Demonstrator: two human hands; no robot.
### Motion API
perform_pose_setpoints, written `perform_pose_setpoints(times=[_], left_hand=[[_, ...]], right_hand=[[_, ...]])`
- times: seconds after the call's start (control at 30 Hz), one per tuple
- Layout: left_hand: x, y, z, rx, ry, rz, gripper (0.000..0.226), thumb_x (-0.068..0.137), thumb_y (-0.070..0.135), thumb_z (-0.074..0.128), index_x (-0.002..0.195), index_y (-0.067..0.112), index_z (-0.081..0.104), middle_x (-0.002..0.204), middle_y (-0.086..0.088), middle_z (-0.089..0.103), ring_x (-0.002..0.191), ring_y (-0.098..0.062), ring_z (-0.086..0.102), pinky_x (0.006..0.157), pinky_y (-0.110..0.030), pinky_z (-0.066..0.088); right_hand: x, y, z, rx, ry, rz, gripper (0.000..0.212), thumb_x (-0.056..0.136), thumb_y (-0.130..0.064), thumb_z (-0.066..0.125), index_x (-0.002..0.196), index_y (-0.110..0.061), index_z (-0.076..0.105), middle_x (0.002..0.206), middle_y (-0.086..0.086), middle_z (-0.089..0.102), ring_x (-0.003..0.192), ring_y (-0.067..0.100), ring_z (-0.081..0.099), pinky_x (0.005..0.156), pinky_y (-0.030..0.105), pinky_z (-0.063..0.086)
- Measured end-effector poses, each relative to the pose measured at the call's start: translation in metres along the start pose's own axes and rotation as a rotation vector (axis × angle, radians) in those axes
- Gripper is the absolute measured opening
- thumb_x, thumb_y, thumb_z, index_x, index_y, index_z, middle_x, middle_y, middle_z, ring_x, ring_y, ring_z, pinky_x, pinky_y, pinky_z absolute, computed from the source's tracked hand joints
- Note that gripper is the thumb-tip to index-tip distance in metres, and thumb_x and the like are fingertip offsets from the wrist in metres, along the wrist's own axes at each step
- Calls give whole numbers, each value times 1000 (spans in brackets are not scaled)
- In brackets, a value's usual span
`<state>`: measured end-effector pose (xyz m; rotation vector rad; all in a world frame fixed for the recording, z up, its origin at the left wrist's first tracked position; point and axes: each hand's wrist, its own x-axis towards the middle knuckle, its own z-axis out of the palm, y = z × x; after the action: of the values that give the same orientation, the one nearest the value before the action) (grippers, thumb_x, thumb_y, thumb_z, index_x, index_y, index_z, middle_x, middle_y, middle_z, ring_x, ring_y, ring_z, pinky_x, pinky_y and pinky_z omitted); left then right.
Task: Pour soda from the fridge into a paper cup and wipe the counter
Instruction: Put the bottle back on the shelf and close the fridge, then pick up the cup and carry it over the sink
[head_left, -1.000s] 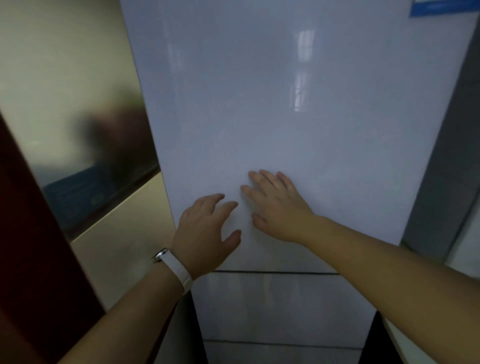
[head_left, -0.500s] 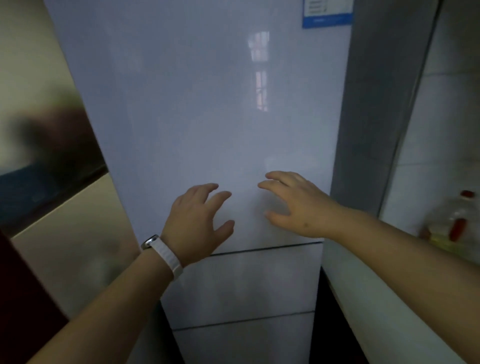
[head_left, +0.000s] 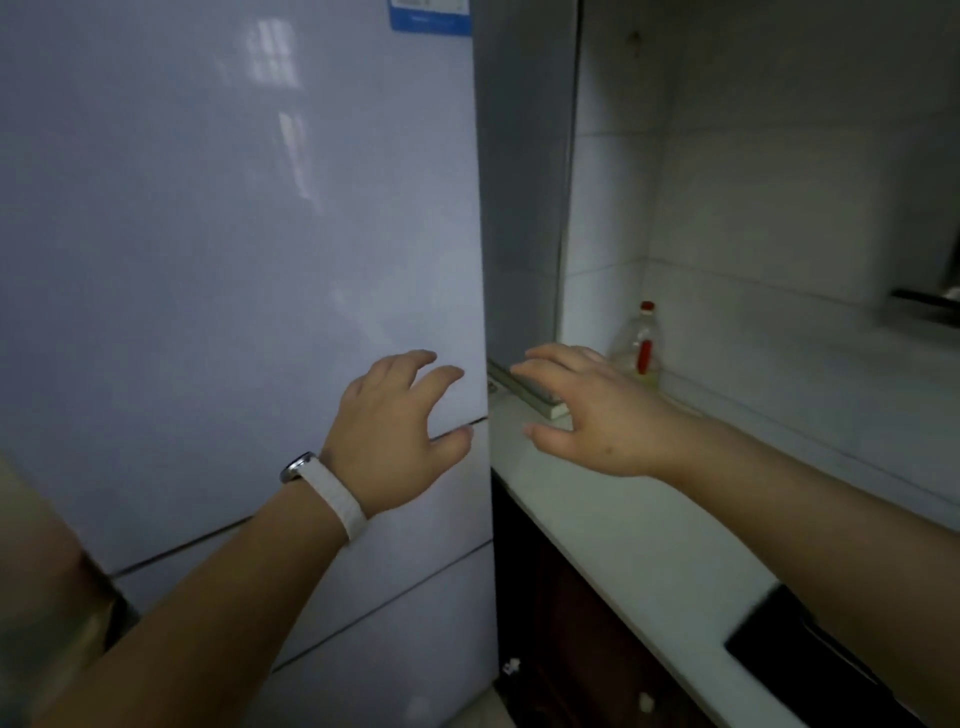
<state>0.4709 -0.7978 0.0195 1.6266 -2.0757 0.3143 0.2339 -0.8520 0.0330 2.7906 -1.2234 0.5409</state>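
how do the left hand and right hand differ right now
The left hand wears a white wristband; the right hand has a bare wrist. The left hand is in front of the fridge door, the right over the counter beside it. Both are open with fingers spread, holding nothing.

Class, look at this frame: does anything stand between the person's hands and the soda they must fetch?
Yes. The closed fridge door does; no soda is visible. The left hand hovers at its right edge, the right hand over the counter.
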Motion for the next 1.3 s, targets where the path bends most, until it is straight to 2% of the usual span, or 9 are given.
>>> perform_pose_setpoints(times=[0.13, 0.27, 0.43, 0.53, 0.7, 0.8, 0.97, 1.17, 1.3], left_hand=[[-1, 28, 10, -121, 8, 109, 65, 77, 59, 46, 131, 24, 58, 137, -9, 53, 127, -31, 47, 102, -47, 38], [-9, 66, 25, -222, -49, 205, 70, 75, 64, 42, 133, 28, 56, 139, -5, 51, 129, -29, 43, 105, -46, 37], [-26, 137, 40, -321, -130, 346, 73, 74, 67, 38, 136, 31, 52, 144, -1, 46, 135, -24, 35, 108, -43, 29], [-35, 186, 45, -354, -159, 451, 71, 74, 67, 38, 135, 33, 52, 144, 0, 46, 134, -23, 36, 109, -45, 31], [-56, 262, 39, -433, -197, 569, 64, 77, 63, 44, 134, 35, 52, 145, 4, 43, 135, -20, 32, 108, -41, 28], [-77, 333, 33, -493, -221, 683, 65, 76, 63, 43, 134, 34, 53, 145, 3, 45, 135, -21, 34, 108, -43, 30], [-144, 466, 10, -595, -263, 880, 57, 85, 55, 57, 137, 34, 49, 147, 4, 41, 135, -20, 32, 110, -43, 29], [-234, 612, -24, -667, -315, 1100, 59, 86, 55, 56, 141, 36, 44, 151, 5, 36, 139, -18, 28, 112, -41, 25], [-286, 686, -35, -691, -359, 1203, 64, 81, 60, 47, 140, 37, 45, 150, 6, 37, 138, -18, 28, 112, -43, 25]], right_hand=[[-48, -11, -3, -91, -40, 120, 66, 85, -58, 49, 142, -26, 41, 146, -1, 39, 132, 22, 38, 107, 42, 35], [-111, -17, -15, -148, -55, 283, 69, 83, -62, 44, 142, -28, 38, 146, -2, 39, 133, 21, 38, 106, 45, 37], [-201, -27, -42, -225, -46, 475, 66, 87, -57, 50, 144, -28, 35, 147, -4, 38, 132, 18, 37, 106, 42, 38], [-256, -34, -61, -245, -19, 600, 68, 84, -60, 47, 143, -29, 35, 145, -4, 40, 131, 18, 40, 105, 42, 40], [-339, -46, -93, -301, 6, 748, 66, 87, -55, 53, 144, -28, 34, 144, -4, 41, 131, 18, 39, 107, 41, 37], [-410, -60, -116, -331, -7, 885, 66, 88, -54, 53, 144, -28, 32, 144, -4, 40, 130, 18, 39, 106, 41, 38], [-546, -96, -155, -374, -11, 1109, 64, 86, -55, 51, 142, -29, 34, 140, -4, 43, 126, 20, 42, 103, 40, 40], [-699, -144, -199, -391, 20, 1346, 63, 89, -51, 53, 144, -29, 33, 141, -4, 42, 127, 20, 41, 103, 39, 38], [-782, -173, -214, -395, 91, 1471, 61, 90, -50, 54, 144, -28, 36, 140, -5, 43, 126, 18, 42, 102, 36, 38]])
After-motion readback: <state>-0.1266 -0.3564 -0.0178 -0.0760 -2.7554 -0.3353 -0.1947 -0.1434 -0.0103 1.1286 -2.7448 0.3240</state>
